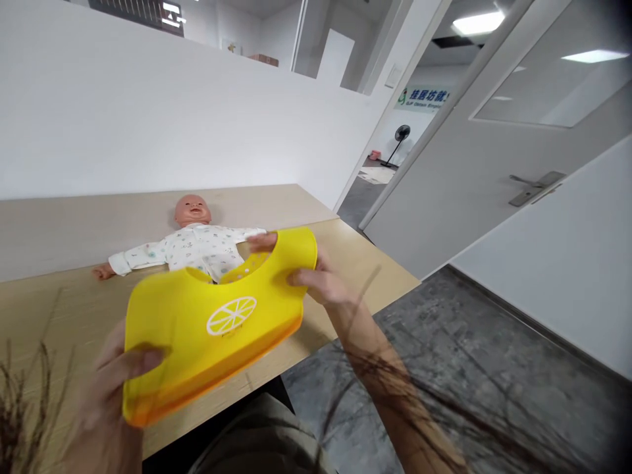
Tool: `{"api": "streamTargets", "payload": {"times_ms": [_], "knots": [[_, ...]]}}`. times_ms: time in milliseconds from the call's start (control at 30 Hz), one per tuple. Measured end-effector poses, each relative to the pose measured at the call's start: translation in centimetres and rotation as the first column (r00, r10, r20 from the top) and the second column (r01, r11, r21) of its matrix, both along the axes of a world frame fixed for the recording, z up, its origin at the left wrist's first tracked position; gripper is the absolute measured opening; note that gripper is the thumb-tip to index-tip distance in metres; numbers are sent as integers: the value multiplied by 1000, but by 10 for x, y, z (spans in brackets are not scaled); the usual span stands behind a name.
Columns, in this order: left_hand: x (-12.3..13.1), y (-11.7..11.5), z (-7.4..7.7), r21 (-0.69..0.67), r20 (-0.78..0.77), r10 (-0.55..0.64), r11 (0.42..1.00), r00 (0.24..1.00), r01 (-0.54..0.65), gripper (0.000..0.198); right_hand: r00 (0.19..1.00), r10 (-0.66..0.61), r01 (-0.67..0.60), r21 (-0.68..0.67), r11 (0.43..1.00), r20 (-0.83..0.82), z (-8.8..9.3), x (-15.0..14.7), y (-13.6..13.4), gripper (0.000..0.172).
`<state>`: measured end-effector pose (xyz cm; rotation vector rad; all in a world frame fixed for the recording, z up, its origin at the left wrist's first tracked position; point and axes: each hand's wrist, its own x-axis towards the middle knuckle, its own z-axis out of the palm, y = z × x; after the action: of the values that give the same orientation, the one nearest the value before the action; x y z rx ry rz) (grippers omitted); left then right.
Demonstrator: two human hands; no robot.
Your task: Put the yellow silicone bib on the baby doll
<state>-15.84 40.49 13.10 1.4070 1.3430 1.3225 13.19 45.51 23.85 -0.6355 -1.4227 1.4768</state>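
A yellow silicone bib (pixel 212 322) with a white lemon-slice print is held up between both my hands, above the near edge of the wooden table (pixel 74 303). My left hand (pixel 106 388) grips its lower left corner. My right hand (pixel 320 280) holds the neck strap at its upper right. Behind the bib a baby doll (pixel 190 240) in a white patterned top lies on its back on the table, arms spread; its lower body is hidden by the bib.
A white wall runs behind the table. To the right an open grey door (pixel 494 164) with a lever handle leads to a corridor where a standing fan (pixel 401 139) is. Grey floor lies right of the table. My lap is at the bottom.
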Motion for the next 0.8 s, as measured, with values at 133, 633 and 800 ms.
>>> {"api": "streamTargets", "payload": {"times_ms": [133, 633, 800], "knots": [[25, 38, 54, -203, 540, 48, 976, 840, 75, 41, 997, -71, 71, -4, 997, 6, 9, -9, 34, 41], [5, 167, 82, -28, 369, 129, 991, 921, -127, 45, 982, -162, 146, -157, 977, -93, 2, -54, 158, 34], [0, 210, 73, -41, 258, 212, 977, 943, -208, 36, 981, -185, 172, -170, 970, -63, -22, -65, 198, 41]]}}
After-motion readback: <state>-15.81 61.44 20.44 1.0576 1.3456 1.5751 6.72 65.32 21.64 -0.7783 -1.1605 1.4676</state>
